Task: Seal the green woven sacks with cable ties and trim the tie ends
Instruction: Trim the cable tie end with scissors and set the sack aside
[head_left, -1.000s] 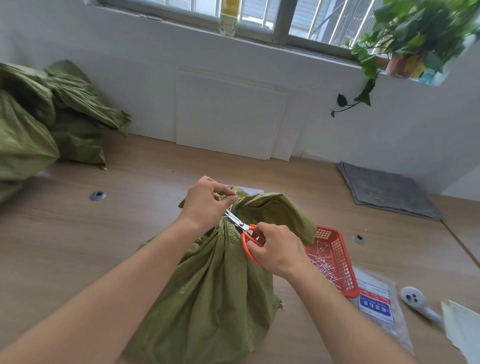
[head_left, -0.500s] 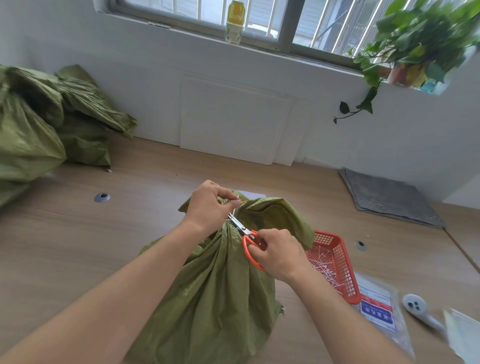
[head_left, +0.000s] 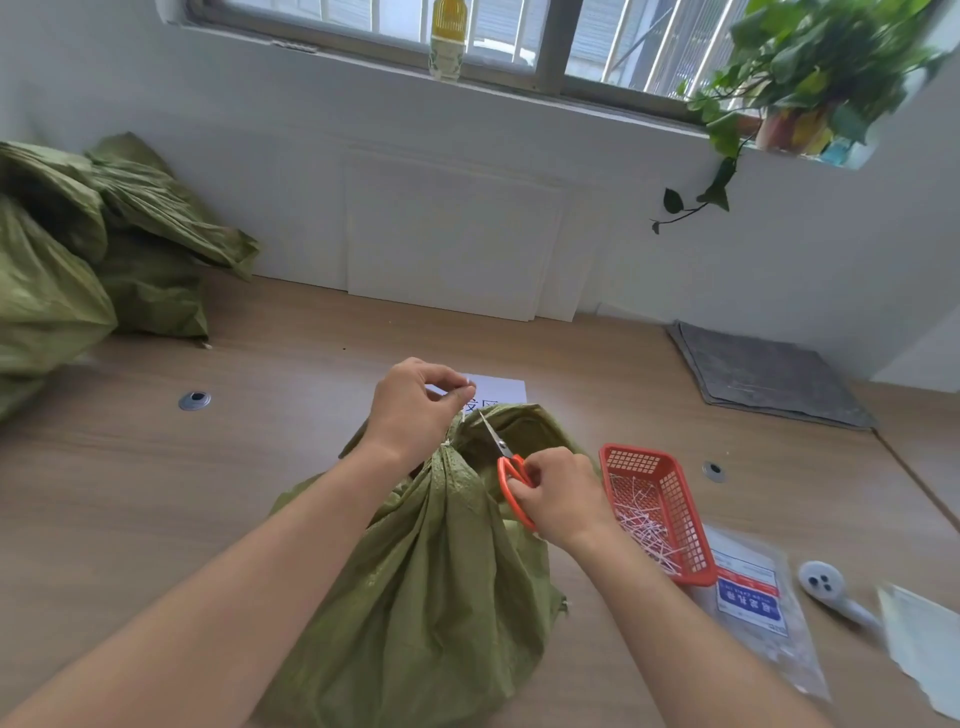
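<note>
We start with the left hand (head_left: 415, 410). Its fingers are curled, and the thumb and first finger pinch what looks like the thin white tie end (head_left: 462, 415), just above the neck of the green sack (head_left: 431, 597). It is too small for us to tell if that end is cut off yet. The right hand (head_left: 558, 496) grips the orange handles of the scissors (head_left: 501, 448). The 2 blades look almost closed and point up toward the left hand, close beside the neck. The sack stands on the bench (head_left: 156, 493) right between the 2 arms, full and lumpy, with its top bunched tight by a white cable tie (head_left: 445, 442). We think the cloth is soft, crinkly and a bit slippery. So the best place to hold it is the bunched neck just under the tie, where the folds give fingers something to grab. It looks full, so it may be heavy to lift. The tie is thin, stiff and springy. We would hold its loose tip while cutting so the bit cannot fly away, and keep the sharp blades off the cloth. Just to the right of the sack sits a red basket (head_left: 693, 525) with many white cut bits (head_left: 644, 519) in it, and beside that lies a clear packet (head_left: 748, 597). Far to the left, more sacks (head_left: 78, 270) lie in a heap.
</note>
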